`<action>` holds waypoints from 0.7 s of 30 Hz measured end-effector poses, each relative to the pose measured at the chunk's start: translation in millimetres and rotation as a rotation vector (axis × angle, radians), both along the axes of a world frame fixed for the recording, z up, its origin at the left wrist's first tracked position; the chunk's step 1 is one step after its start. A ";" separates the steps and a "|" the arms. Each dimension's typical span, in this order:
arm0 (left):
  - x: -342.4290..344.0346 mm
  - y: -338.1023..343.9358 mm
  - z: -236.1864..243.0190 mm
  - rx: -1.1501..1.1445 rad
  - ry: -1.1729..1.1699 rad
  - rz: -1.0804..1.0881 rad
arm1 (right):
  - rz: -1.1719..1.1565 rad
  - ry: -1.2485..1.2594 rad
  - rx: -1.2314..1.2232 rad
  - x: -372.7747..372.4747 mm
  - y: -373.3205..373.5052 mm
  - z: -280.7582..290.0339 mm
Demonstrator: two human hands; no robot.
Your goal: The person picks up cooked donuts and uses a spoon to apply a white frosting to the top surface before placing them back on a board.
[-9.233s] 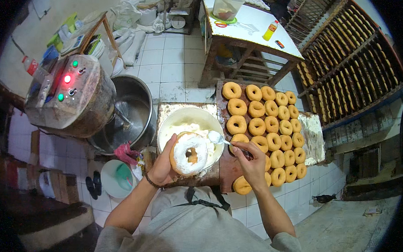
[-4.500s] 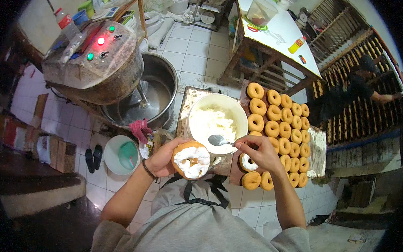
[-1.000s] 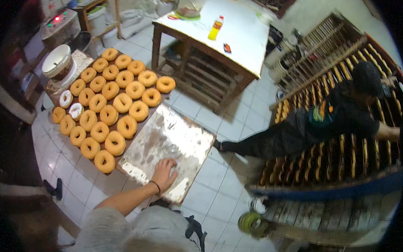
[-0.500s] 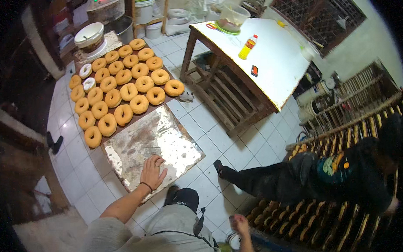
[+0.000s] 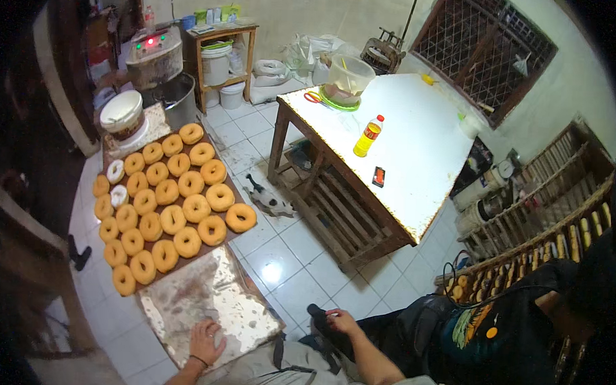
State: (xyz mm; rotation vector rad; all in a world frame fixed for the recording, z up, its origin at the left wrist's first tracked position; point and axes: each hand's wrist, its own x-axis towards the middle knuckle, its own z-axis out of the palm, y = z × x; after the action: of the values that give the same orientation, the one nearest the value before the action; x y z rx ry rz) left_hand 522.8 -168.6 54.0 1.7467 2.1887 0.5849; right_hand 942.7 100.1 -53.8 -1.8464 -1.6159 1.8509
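Closest in, the left hand (image 5: 208, 342) is palm-down on the bare, scuffed end of the bench (image 5: 182, 290), fingers spread, nothing in it. Right hand (image 5: 343, 323) is off by a co-worker's dark trousers (image 5: 398, 324), fingers loosely curled, can't really tell if it's holding anything. Plain doughnuts (image 5: 160, 193) lie ahead and left of both hands, left one nearer, touching none. Rings, so no long axis. Two white-coated doughnuts (image 5: 119, 201) sit along the left side, white bucket (image 5: 126, 128) beyond.
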 end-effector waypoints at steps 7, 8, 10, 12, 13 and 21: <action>8.7 16.0 -17.4 -0.018 -0.041 0.141 | 0.161 -0.103 0.022 -40.9 126.8 0.3; 9.6 20.5 -16.1 -0.039 -0.047 0.171 | 0.121 -0.081 0.014 -47.0 148.6 -5.1; 12.8 28.6 -16.8 -0.081 -0.057 0.229 | 0.176 -0.092 0.141 -51.1 196.0 -6.9; 20.1 47.7 -10.3 -0.155 -0.073 0.413 | 0.129 -0.002 0.219 -74.8 247.6 17.7; 24.5 64.4 -0.4 -0.192 -0.130 0.535 | 0.105 0.041 0.257 -81.1 270.8 24.4; 66.8 254.3 44.2 0.041 -0.657 0.813 | 0.322 -0.016 -0.035 -116.1 418.6 50.1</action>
State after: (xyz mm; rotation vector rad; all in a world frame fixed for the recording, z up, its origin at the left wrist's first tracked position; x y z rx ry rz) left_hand 589.6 85.7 98.2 0.4554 2.2743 1.1709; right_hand 826.6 518.7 -3.7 -1.6981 -1.9988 1.9969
